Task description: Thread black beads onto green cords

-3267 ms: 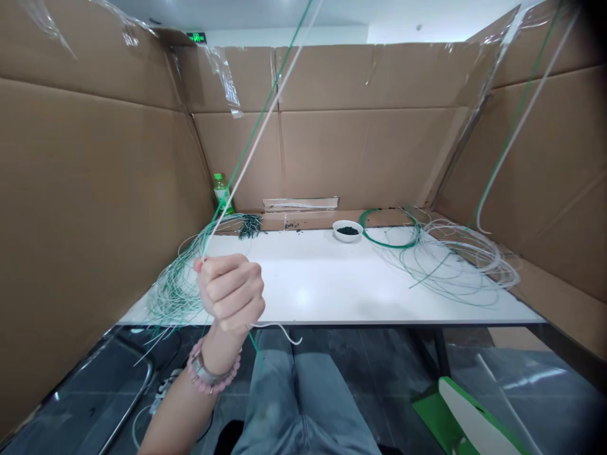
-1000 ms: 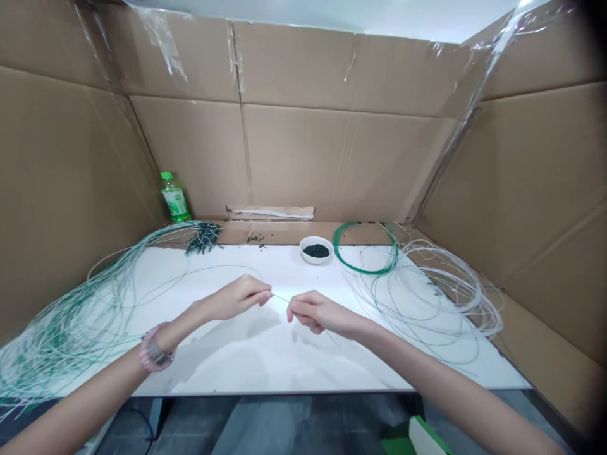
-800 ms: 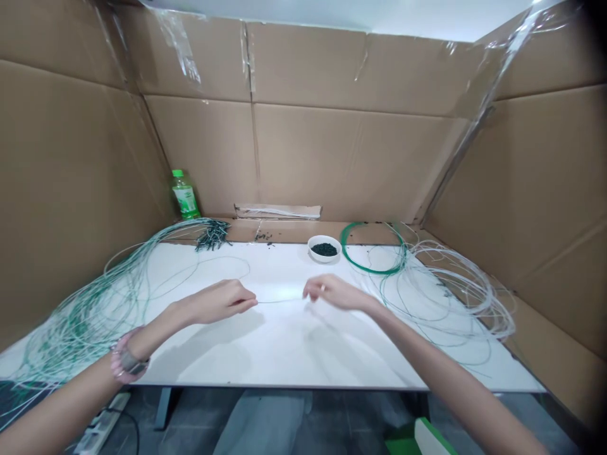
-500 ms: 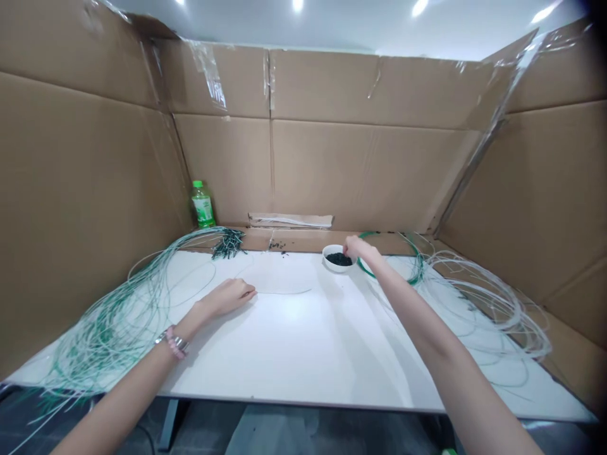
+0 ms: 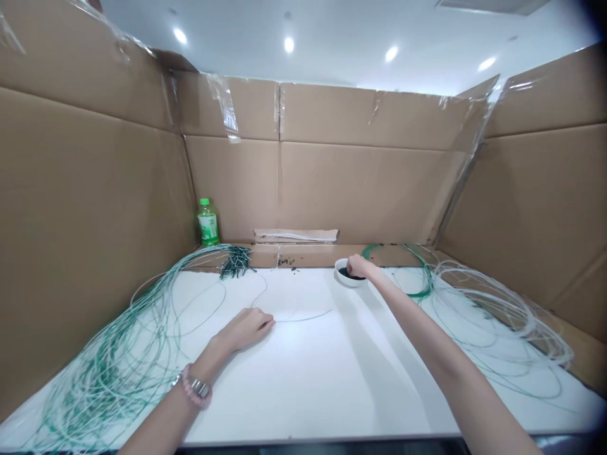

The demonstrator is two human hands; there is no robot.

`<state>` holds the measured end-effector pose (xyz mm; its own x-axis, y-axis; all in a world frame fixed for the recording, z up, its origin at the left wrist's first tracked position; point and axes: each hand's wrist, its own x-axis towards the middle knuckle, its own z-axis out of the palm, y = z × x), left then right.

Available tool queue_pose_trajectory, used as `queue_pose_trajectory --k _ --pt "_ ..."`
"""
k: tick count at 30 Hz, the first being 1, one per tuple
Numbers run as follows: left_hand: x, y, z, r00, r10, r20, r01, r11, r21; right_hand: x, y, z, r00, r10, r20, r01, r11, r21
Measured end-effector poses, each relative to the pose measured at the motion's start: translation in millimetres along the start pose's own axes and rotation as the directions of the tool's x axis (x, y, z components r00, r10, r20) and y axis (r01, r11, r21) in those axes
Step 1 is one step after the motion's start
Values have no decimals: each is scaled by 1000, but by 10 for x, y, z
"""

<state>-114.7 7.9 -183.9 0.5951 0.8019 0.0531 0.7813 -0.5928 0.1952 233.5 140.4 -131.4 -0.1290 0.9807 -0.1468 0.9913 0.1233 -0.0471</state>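
Note:
My left hand [image 5: 246,328] rests on the white table [image 5: 322,385] and pinches the end of a thin pale wire [image 5: 303,316] that curves to the right across the tabletop. My right hand [image 5: 359,265] reaches far forward, its fingers closed and dipped into a small white bowl [image 5: 345,278] of tiny dark pieces. What the fingers hold there is hidden. A watch and a pink bead bracelet sit on my left wrist.
A big tangle of green and white wires [image 5: 109,373] lies at the left. Looser coils [image 5: 478,316] spread on the right. A green bottle [image 5: 207,222] and a bundle of dark short pieces [image 5: 236,260] stand at the back. Cardboard walls [image 5: 360,183] enclose the table.
My right hand let go of the wire and reached forward into the white bowl. My left hand stayed on the table with the wire end. The view tilted up.

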Motion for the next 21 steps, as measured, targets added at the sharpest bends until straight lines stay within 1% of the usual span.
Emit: queue_pose_trajectory --k 5,7,9,12,15,18,21 --pt "-16 -114 -52 998 -46 -33 45 999 -24 -139 40 -63 989 -69 -129 83 990 112" --pt "-37 -195 -82 996 -74 -47 73 997 -40 -248 40 -43 979 -111 -173 140 976 165" --pt "-57 -276 -107 993 -105 -58 102 993 -56 -371 9 21 968 -158 -194 199 957 212" --pt "-74 -359 -132 987 -145 -76 140 988 -72 -541 -97 184 958 -226 -177 269 924 273" --pt "-80 -378 -150 984 -161 -83 155 985 -74 -656 -226 371 949 -284 -134 313 894 320" --pt "-91 -363 -163 984 -163 -75 158 985 -75 -710 -314 517 937 -335 -94 346 867 359" --pt "-105 -352 -170 984 -166 -63 161 984 -77 -719 -333 596 930 -362 -61 356 850 389"
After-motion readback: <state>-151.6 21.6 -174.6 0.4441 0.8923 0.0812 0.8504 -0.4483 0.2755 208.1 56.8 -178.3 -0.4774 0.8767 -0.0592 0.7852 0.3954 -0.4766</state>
